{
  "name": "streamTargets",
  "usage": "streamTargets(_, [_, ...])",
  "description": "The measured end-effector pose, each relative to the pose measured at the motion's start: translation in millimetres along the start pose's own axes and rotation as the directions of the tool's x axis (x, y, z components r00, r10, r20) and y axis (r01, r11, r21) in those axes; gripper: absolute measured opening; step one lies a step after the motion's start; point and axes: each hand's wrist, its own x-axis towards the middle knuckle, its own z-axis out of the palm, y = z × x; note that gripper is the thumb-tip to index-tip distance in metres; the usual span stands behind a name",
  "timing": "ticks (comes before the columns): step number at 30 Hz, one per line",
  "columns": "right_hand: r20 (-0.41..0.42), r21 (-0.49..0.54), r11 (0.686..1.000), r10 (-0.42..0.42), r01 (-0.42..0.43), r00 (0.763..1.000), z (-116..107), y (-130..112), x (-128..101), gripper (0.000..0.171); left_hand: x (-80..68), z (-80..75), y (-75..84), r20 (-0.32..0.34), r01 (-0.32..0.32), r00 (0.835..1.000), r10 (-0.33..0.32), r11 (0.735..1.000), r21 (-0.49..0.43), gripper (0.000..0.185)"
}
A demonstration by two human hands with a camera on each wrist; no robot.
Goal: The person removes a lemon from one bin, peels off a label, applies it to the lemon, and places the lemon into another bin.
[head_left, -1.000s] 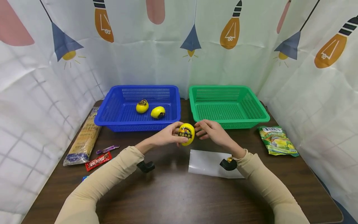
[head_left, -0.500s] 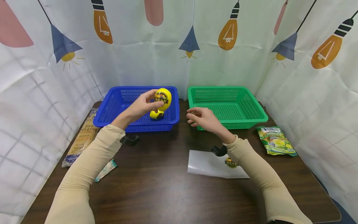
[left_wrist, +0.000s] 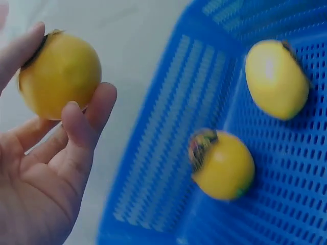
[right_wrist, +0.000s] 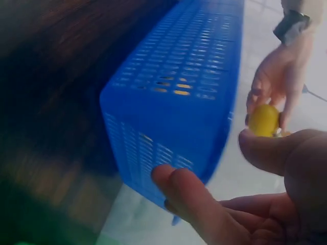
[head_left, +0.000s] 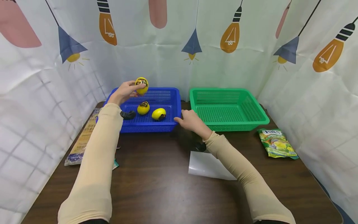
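Low centre of the head view, the right hand (head_left: 190, 120) is resting open-fingered at the near right corner of the blue perforated plastic basket (head_left: 170, 105). Further back, upper left, the left hand (head_left: 123, 92) is pinching a yellow egg-shaped plastic toy (head_left: 141, 85) above the basket's far left, over two matching yellow eggs (head_left: 151, 111) lying inside.

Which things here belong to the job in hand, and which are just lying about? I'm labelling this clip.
In the job:
- left hand, its grip on a yellow egg-shaped plastic candy
- blue perforated plastic basket with two more yellow eggs
- right hand by the basket's corner

Lying about:
- green plastic basket
- green sweets bag
- long noodle packet
- white sheet
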Motion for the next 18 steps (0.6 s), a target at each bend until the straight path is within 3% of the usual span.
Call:
streamTargets(3, [-0.01,-0.019,1.0,-0.002,0.002,1.0,6,-3,5,0.035,4.0,-8.1,-17.3,-0.052,0.082,0.995,-0.084,0.996,-0.031,0.08])
streamTargets(8, [-0.016,-0.002,0.999,0.045,-0.045,0.999,8,-2,7,0.035,11.8,-14.8,-49.2,-0.108,0.203,0.972,-0.209,0.977,-0.062,0.077])
streamTargets(11, [-0.009,0.013,0.998,0.062,-0.062,0.998,7,-2,7,0.034,11.8,-15.7,-59.1,-0.081,0.277,0.958,-0.276,0.961,-0.002,0.074])
streamTargets(14, [0.009,0.028,0.998,0.058,-0.058,0.998,7,-3,7,0.033,11.5,-16.0,-66.0,-0.027,0.36,0.933,-0.359,0.93,0.078,0.071])
streamTargets(18, [0.021,0.034,0.997,0.061,-0.062,0.998,7,-5,6,0.034,16.9,-19.5,-74.4,0.031,0.447,0.882,-0.47,0.856,0.259,0.075])
